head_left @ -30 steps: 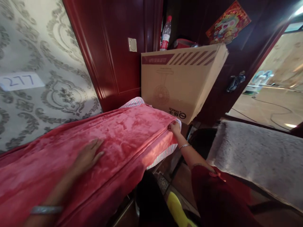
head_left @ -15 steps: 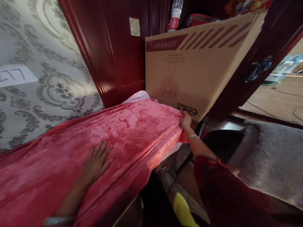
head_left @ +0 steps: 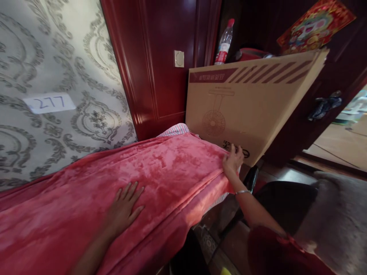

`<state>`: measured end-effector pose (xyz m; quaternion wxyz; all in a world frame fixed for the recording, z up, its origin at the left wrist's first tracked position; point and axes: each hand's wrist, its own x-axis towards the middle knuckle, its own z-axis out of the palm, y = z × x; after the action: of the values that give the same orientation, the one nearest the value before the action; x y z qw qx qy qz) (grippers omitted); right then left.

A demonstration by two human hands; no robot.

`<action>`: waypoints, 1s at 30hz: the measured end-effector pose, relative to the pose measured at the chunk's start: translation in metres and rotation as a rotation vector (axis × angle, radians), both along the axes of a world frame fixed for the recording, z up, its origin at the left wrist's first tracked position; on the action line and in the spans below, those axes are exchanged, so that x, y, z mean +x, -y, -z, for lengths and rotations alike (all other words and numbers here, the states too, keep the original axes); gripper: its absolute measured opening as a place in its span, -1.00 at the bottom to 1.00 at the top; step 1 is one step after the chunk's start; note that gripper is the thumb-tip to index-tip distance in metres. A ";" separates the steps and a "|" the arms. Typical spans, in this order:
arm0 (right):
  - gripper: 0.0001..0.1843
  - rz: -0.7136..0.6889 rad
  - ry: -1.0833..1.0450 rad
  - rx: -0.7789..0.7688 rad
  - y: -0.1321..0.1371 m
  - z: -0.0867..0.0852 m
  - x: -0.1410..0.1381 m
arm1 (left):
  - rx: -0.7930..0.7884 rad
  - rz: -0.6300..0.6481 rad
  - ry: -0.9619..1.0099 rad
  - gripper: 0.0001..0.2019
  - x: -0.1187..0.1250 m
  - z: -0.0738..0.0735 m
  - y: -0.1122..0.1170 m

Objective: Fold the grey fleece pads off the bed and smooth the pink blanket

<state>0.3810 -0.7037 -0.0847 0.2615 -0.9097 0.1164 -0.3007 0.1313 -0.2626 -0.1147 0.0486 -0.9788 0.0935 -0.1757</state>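
Note:
A plush red blanket (head_left: 160, 164) lies spread over a long, narrow bed-like surface along the wall. My left hand (head_left: 124, 208) rests flat on it with fingers spread. At the blanket's far right corner is my right hand (head_left: 233, 162), its fingers apart and raised in front of the cardboard box (head_left: 252, 103). Nothing shows in that hand; its palm side is near the blanket's edge. Striped cloth (head_left: 174, 130) peeks out from beneath the blanket at the far end.
A plastic bottle (head_left: 225, 44) with a red cap stands behind the box, near a red festive print (head_left: 315, 28). Dark red panelling (head_left: 163, 88) bounds the far end. On the right are a black seat (head_left: 286, 200) and a grey fuzzy covering (head_left: 338, 217).
My right hand has let go of the blanket's corner and its fingers have opened upward. My left hand stays flat on the blanket. The view has tilted up and turned left.

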 end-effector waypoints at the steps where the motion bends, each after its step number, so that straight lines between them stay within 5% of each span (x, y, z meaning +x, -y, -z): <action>1: -0.29 -0.105 0.023 -0.082 -0.012 -0.002 0.001 | 0.001 0.001 0.003 -0.39 0.000 0.001 -0.001; 4: -0.33 -0.401 -0.026 -0.299 -0.047 -0.004 0.007 | 0.002 0.001 0.008 -0.38 0.000 0.002 -0.002; 6: -0.34 -0.477 -0.147 -0.390 -0.061 -0.001 0.014 | 0.006 0.003 0.015 -0.38 0.000 0.003 -0.002; 11: -0.37 -0.494 -0.501 -0.428 -0.061 0.007 0.025 | 0.030 0.017 0.054 -0.39 -0.005 0.008 -0.005; 15: -0.52 -0.477 -0.392 -0.319 -0.059 -0.008 0.043 | 0.003 0.024 0.033 -0.42 -0.002 -0.002 -0.008; 21: -0.49 -0.428 -0.330 -0.224 -0.075 -0.035 0.113 | -0.105 -0.002 0.020 -0.53 0.066 -0.033 0.010; 25: -0.51 -0.372 -0.412 -0.185 -0.090 -0.033 0.165 | -0.111 0.019 0.022 -0.47 0.108 -0.018 0.036; 30: -0.58 -0.367 -0.491 -0.129 -0.105 -0.023 0.224 | -0.037 0.015 0.065 -0.38 0.111 0.009 0.052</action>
<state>0.6045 -0.5983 -0.0620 0.2172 -0.9757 -0.0095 -0.0264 0.2421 -0.3146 -0.1238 0.0321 -0.9726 0.0960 -0.2095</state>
